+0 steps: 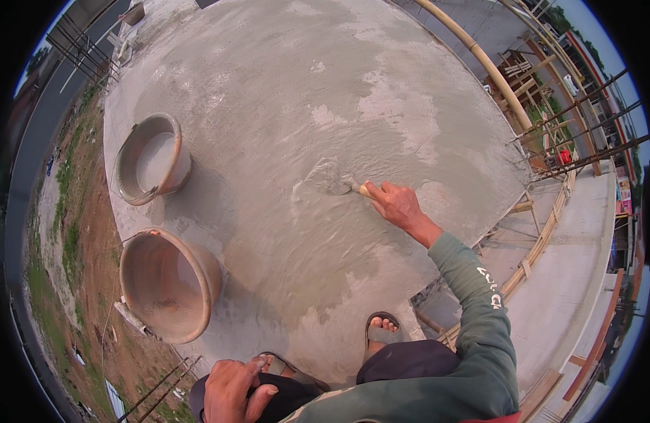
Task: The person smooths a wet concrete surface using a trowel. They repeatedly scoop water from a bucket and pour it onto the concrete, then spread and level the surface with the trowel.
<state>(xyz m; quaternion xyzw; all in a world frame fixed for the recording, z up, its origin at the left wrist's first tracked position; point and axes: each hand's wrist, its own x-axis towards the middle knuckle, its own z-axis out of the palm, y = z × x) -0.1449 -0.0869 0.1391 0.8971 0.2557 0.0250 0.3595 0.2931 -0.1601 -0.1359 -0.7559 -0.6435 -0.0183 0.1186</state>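
Observation:
My right hand [397,206] is closed round the pale wooden handle of a trowel [361,189], out ahead of me. The trowel's blade lies in wet grey cement slurry [328,176], whose surface is ridged around it. My left hand [234,392] rests over my left knee, its fingers loosely bent and the thumb apart, with nothing seen in it. Two buckets stand on the slab to the left. The nearer bucket [205,271] is tilted and has a thin grey residue inside; the farther bucket [175,166] holds some pale grey liquid.
The concrete slab [304,328] ends in drops at left and right. Bamboo poles [476,53] and rebar rods [586,158] stick out along the right side. More rebar [81,49] stands at the far left corner, near another basin [133,14]. My sandalled feet [383,328] are at the near edge.

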